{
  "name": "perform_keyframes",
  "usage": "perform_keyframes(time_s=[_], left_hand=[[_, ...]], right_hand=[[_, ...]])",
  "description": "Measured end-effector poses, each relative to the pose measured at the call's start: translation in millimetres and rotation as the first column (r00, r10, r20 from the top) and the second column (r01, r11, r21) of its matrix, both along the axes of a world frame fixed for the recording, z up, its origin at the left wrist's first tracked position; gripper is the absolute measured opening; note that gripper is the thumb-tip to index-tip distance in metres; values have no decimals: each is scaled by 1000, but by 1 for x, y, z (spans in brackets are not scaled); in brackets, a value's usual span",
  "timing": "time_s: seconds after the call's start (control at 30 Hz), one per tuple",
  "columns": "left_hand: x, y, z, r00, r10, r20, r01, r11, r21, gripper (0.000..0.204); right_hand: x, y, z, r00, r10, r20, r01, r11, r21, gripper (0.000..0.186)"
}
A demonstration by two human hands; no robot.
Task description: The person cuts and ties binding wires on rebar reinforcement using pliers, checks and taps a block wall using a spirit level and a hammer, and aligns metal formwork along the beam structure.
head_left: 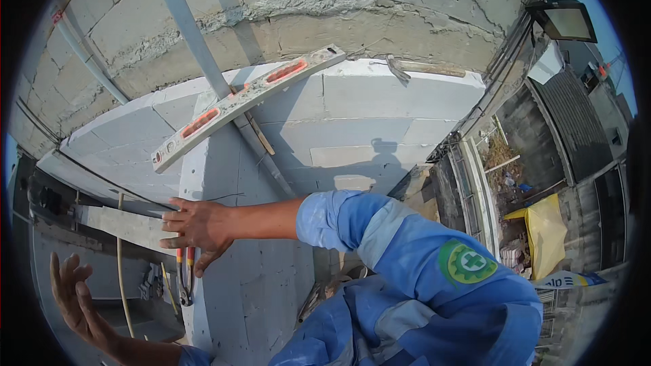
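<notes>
My right hand [203, 227] reaches across to the left over the narrow top of a white block wall [234, 271]. Its fingers are spread and the palm faces down. Just below it are pincers [184, 274] with red and yellow handles, whose upper ends pass under the hand; whether they touch it cannot be told. At the lower left, my left hand [81, 301] is raised in the air, fingers apart and nothing in it. Beyond both hands, a dusty spirit level [247, 105] with orange grip openings lies slantwise on the wall top, across a grey pipe [196, 34].
A hammer [427, 68] lies along the far block ledge. A grey board [125, 227] extends left of my right hand, with a bamboo pole [122, 271] beside it. On the right are a floodlight [563, 22], hanging cables and, lower down, a yellow sheet [548, 234].
</notes>
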State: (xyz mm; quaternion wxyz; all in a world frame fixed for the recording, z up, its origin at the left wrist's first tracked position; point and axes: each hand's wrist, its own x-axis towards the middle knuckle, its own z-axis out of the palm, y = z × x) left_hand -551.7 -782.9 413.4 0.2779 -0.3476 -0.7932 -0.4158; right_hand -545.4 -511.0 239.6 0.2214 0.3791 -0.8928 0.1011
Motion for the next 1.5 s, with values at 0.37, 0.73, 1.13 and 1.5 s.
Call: perform_keyframes(time_s=[0.37,0.73,1.13,1.5], left_hand=[[16,91,-30,895,-257,364,380,868,-320,51],[50,94,-117,940,175,294,-1,860,-510,61],[114,222,-176,956,-218,197,253,952,-173,51],[201,361,-339,375,-403,835,917,32,-397,54]], right_hand=[[279,440,13,40,-998,-53,967,53,-250,43],[265,469,-13,158,-982,107,958,126,-258,35],[224,426,-35,123,-990,-73,931,141,-336,37],[430,116,-271,-143,-530,836,828,-527,-192,34]])
